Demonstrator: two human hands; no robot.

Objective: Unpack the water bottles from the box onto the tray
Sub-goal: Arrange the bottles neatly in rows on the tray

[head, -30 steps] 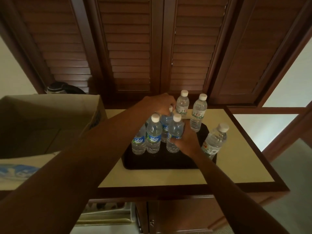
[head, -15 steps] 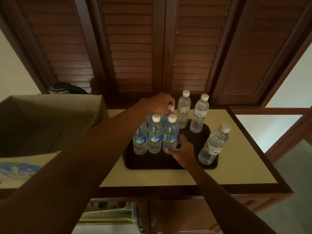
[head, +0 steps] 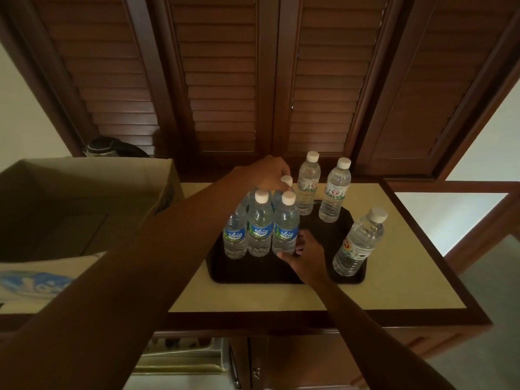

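Observation:
A dark tray [head: 253, 273] lies on the beige counter. On its left stands a tight group of blue-label water bottles [head: 260, 229]. My left hand [head: 267, 173] reaches over them and grips the white cap of a rear blue-label bottle [head: 287, 181] that is mostly hidden. My right hand [head: 305, 254] is low on the tray, with thumb and fingers around the base of the front right blue-label bottle [head: 285, 230]. Two clear bottles [head: 308, 184] [head: 334, 192] stand at the tray's back. Another bottle [head: 358, 243] is at the front right corner.
An open cardboard box [head: 84, 175] sits on the left, its inside dark. Louvred wooden doors [head: 225, 80] rise right behind the counter. The counter's dark wooden edge [head: 309, 319] runs along the front, and bare beige counter top [head: 408, 263] lies right of the tray.
My right hand has slid down the front right blue-label bottle from its body to its base. My left hand has stayed on the rear bottles' tops.

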